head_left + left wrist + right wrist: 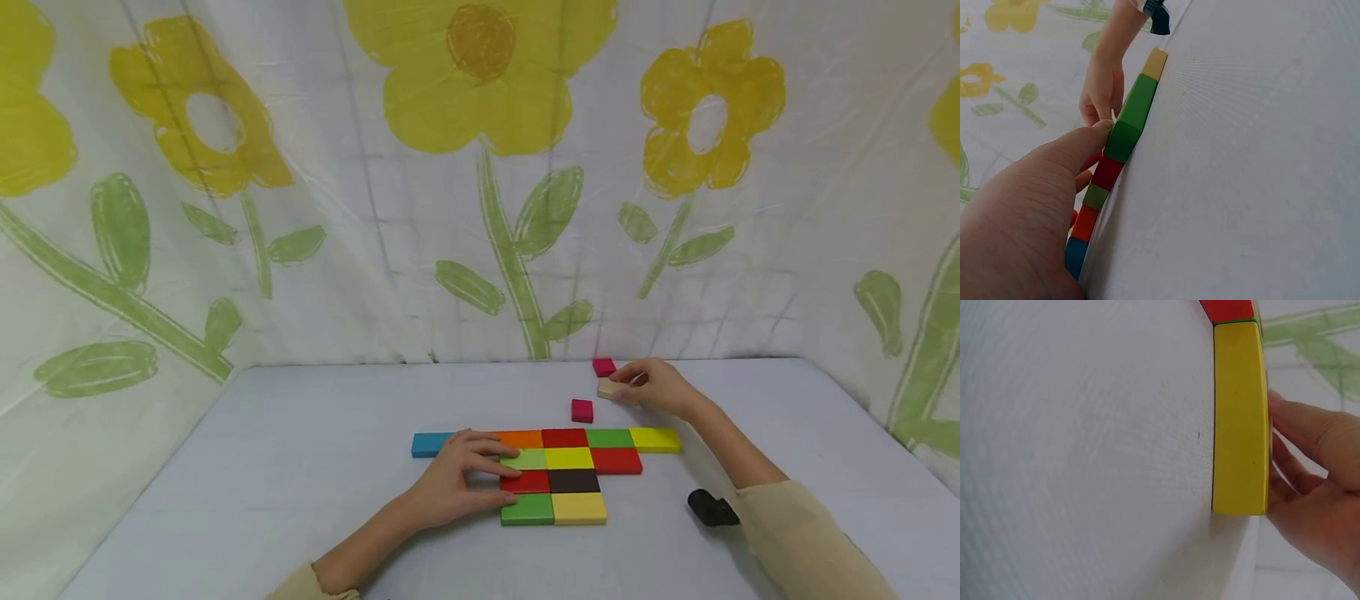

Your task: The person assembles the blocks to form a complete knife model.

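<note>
In the head view my right hand (pixel 655 388) pinches a small beige block (pixel 607 389) between thumb and fingers at the back right of the table. Two crimson cubes sit near it: one cube (pixel 603 367) just behind, another cube (pixel 582 411) in front and to the left. Flat coloured blocks lie edge to edge in stepped rows, the back row running from a blue block (pixel 429 446) to a yellow block (pixel 656 440). My left hand (pixel 453 482) rests along their left side, fingers spread, with fingertips on the light green block (pixel 528 459), the red block and the green block (pixel 527 509).
A black object (pixel 712 508) shows beside the right sleeve, at its wrist. The white table (pixel 300 483) ends at the back against a hanging cloth (pixel 337 317) printed with yellow flowers. A pale yellow block (pixel 579 507) forms the front right corner of the rows.
</note>
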### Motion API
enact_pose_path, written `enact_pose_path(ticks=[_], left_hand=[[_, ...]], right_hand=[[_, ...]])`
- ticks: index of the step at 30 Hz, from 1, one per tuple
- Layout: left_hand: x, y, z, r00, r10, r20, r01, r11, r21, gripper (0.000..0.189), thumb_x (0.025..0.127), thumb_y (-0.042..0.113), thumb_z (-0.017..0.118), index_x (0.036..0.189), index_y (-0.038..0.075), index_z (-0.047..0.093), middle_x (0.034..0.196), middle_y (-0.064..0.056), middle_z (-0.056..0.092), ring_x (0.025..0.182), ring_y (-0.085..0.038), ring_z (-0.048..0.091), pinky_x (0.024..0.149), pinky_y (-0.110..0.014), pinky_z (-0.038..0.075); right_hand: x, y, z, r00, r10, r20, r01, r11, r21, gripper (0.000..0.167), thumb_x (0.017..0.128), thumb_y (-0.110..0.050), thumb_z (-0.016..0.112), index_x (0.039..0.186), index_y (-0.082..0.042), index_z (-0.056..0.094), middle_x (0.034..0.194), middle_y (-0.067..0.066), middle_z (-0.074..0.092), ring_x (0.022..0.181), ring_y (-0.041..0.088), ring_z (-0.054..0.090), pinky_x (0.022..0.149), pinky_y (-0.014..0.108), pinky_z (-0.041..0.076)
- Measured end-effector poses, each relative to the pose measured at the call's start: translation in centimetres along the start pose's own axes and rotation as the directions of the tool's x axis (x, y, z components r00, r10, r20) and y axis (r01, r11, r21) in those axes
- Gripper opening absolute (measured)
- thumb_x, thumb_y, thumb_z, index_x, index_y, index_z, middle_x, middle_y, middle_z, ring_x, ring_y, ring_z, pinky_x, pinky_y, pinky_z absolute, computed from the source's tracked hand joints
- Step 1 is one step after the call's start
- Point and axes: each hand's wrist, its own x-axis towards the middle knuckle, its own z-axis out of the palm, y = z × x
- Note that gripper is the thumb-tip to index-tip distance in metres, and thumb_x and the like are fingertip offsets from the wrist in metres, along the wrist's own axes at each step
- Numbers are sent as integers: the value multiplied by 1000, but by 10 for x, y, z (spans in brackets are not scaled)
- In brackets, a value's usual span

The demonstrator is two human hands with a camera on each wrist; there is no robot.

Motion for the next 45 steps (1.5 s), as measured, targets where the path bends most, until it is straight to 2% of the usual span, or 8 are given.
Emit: enact_pose_path(ticks=[7,14,22,35,45], left_hand=[[0,-1,0,1000,1,-2,-1,1000,-3,29,89,30,85,117,23,83,133,8,72,137,-22,53,121,-71,21],[0,-1,1,1000,-5,1,5,1000,-9,29,89,30,86,117,23,83,133,8,72,136,-22,53,122,-71,20],[0,-1,0,1000,4,-4,-4,1000,-5,29,89,29,86,117,22,84,133,7,72,136,-23,54,122,-72,20],[0,-2,1,1000,5,-3,-5,1000,-11,28,89,30,86,117,22,84,133,7,72,137,-24,53,122,-71,20],[0,-1,1,1000,-4,1,4,1000,-13,29,89,29,86,117,22,84,134,7,72,137,-24,53,122,-71,20]], right_hand=[[2,3,1,1000,-6,4,6,1000,-12,39,96,-14,78,128,7,70,121,23,67,102,28,58,80,30,55],[-6,-1,-4,997,-73,-3,73,995,-62,35,96,-16,77,125,5,72,120,21,70,103,30,59,82,30,54],[-34,-4,-4,985,-172,28,173,984,-32,32,97,-16,77,123,3,73,117,17,70,101,26,61,81,26,55],[-81,-15,9,969,-247,20,247,969,-4,27,94,-11,78,120,-3,74,114,5,71,99,18,61,82,23,56],[-102,-18,23,941,-336,42,336,942,-9,28,92,-19,83,117,-8,76,109,-2,69,95,5,56,82,24,56]])
